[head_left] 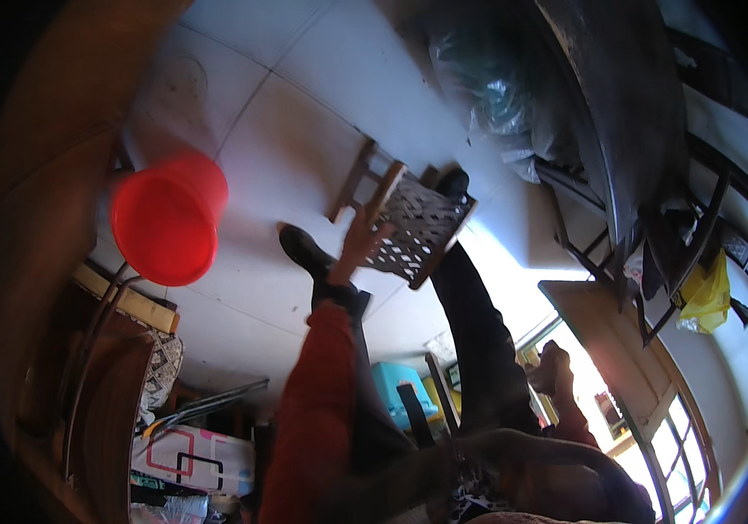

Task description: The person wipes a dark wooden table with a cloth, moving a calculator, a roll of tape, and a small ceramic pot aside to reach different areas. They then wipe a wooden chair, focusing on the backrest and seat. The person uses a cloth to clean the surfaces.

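Observation:
A small wooden stool with a woven strap seat (pixel 423 226) is tilted between the person's dark shoes, its wooden legs towards the upper left. My left hand (pixel 357 242), at the end of a red sleeve, grips its near side rail; the fingers are slightly blurred. At the lower right, my right hand (pixel 549 368) is raised beside the right leg, away from the stool. It is dark against the bright doorway, with curled fingers, and whether it holds anything is unclear.
A red plastic bucket (pixel 167 223) stands left. At the right are a dark table (pixel 636 118), metal-framed chairs, a yellow plastic bag (pixel 708 295) and an open wooden door (pixel 616 354). A turquoise container (pixel 403 393) and a patterned box (pixel 193 458) are near the bottom.

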The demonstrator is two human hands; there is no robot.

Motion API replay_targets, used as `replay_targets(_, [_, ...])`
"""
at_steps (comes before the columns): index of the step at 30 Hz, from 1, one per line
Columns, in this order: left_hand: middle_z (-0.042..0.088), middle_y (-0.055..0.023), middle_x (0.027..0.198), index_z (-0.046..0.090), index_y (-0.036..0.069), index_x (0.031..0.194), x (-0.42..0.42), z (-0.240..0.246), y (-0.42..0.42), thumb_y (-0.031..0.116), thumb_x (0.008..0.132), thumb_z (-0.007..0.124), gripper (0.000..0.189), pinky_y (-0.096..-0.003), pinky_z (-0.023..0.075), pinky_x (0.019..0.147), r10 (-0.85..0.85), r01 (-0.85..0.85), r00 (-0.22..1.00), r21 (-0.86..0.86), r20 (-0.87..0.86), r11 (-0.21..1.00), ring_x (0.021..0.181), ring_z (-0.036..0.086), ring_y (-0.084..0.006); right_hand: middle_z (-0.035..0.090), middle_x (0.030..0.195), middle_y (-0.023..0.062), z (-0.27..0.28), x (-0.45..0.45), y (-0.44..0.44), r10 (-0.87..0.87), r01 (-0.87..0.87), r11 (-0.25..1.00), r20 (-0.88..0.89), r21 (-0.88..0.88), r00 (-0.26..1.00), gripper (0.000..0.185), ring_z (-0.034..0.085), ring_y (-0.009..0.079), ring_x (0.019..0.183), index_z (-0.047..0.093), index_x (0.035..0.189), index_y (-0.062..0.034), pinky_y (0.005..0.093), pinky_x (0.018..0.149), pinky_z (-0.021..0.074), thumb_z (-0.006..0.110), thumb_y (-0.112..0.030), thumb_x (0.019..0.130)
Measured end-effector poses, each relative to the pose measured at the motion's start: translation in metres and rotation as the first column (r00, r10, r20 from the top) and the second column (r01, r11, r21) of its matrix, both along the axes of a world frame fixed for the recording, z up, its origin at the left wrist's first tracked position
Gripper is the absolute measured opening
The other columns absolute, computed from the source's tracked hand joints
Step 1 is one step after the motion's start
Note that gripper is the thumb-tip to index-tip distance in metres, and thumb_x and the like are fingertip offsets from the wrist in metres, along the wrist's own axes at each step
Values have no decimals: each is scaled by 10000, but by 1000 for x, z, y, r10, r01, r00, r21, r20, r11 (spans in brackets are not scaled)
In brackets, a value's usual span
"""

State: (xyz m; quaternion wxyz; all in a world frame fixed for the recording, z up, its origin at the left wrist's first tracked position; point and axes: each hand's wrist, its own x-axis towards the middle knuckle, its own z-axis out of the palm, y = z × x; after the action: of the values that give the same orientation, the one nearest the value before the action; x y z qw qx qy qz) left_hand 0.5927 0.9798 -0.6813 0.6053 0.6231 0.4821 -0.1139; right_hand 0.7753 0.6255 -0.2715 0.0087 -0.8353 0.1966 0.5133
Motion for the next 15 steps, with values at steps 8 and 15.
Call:
replay_targets(8, [681, -82, 907, 653, 53, 1074, 10, 5, 97, 260, 961, 680, 237, -375, 513, 762, 196, -196, 977, -6, 87, 981, 839, 631, -204, 687, 974, 176, 11, 4, -4, -293, 256, 920, 89, 295, 952, 509, 729, 284, 822, 530, 1306, 29, 378, 723, 610, 523, -392, 1019])
replay_targets(15, [594, -192, 1278, 496, 5, 1370, -2, 53, 261, 292, 1028, 590, 456, -419, 489, 948, 501, -515, 857, 155, 122, 843, 1097, 593, -305, 656, 838, 89, -4, -8, -47, -833, 686, 462, 10, 562, 553, 266, 704, 242, 686, 585, 1193, -73, 389, 582, 595, 610, -264, 1009])
